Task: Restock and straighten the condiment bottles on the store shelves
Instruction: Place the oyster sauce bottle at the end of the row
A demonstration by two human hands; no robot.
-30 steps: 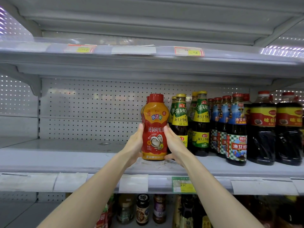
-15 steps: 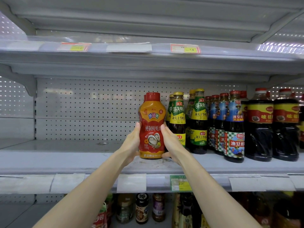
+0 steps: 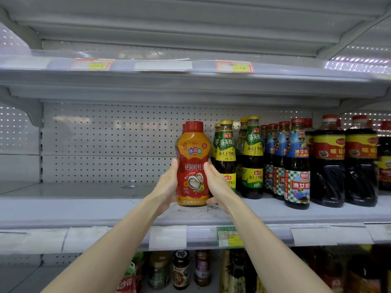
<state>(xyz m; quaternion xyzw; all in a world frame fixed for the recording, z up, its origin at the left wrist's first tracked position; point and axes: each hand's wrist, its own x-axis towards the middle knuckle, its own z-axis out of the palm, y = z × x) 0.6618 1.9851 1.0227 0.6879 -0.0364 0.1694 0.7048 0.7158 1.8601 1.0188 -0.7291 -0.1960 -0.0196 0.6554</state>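
**Head view.** Both hands share one grip on the red-capped sauce bottle (image 3: pixel 193 166). The left hand (image 3: pixel 166 188) cups its left flank and the right hand (image 3: pixel 219 187) its right flank. Each thumb lies along the label edge, with the other fingers curled out of sight behind. The bottle stands upright, label forward, with its base at the shelf board (image 3: pixel 84 210). Whether its full weight rests there cannot be told. A second bottle of the same kind shows as a sliver directly behind it.

**Step in hand, as judged.** The bottle is being seated and squared at the front of its file. To do this well, hold it vertical and turn the label square to the aisle. Set it close beside the green-labelled bottles (image 3: pixel 226 157) just right of it without knocking them. The right hand lies very near that glass, so the grip is best loosened outward and toward the aisle, one hand at a time.

**Surroundings.** Right of the sauce bottle, beyond the green-labelled ones, stand blue-labelled bottles (image 3: pixel 296 163), then large dark bottles (image 3: pixel 329 163). Left of it runs scuffed grey metal board, backed by a perforated panel (image 3: pixel 105 144). Below it are a price-tag rail (image 3: pixel 167 237) and a lower tier of jars (image 3: pixel 181 269). Above it is an upper shelf (image 3: pixel 190 83) carrying tags.
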